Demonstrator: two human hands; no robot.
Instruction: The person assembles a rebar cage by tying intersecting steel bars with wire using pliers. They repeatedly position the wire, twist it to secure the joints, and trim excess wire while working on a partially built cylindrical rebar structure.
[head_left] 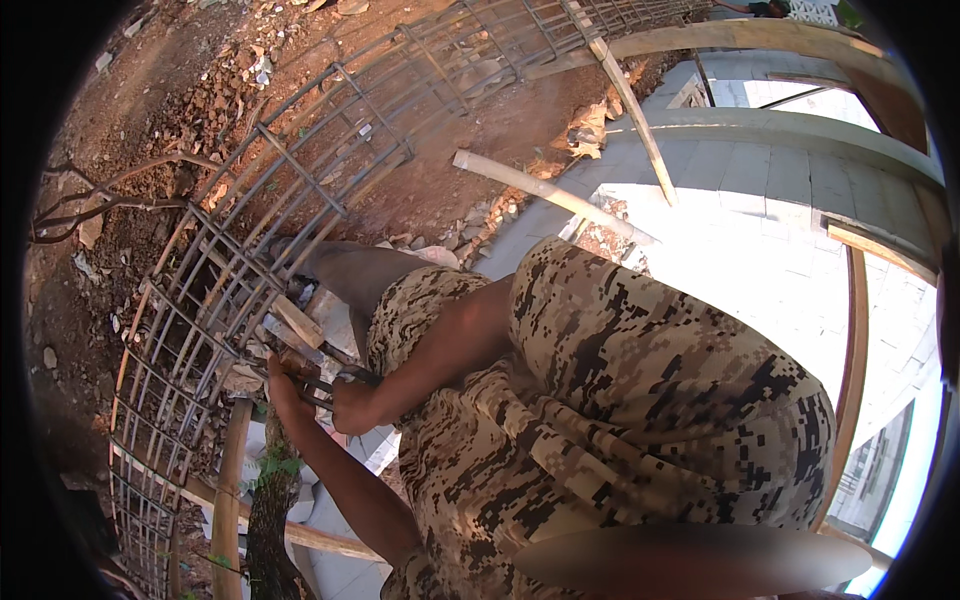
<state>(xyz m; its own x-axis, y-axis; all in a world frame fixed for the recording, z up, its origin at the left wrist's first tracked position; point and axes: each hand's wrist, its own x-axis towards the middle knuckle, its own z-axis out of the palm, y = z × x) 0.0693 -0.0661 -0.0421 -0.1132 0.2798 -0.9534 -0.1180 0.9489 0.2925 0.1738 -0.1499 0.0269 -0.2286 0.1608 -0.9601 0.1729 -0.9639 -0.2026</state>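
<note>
Both hands meet low at the near side of a long rebar cage (300, 190) that lies on red earth and stretches up and away from them. The left hand (283, 385) is curled around what looks like a thin dark tool (315, 385), likely a tying hook or pincers, and the right hand (352, 405) is closed on its other end just beside it; the tool's exact kind is too small to tell. The working point sits right at the fingers, where cage bars cross.

Risks, as I judge them: the tool could slip off the wire and drive a knuckle into the bars, since the hands are bare. Cut wire ends may prick skin. Loose timber poles (545, 190) and rubble (230, 80) beyond the hands make footing unsure, and a shifted stance could jerk the grip sideways.
</note>
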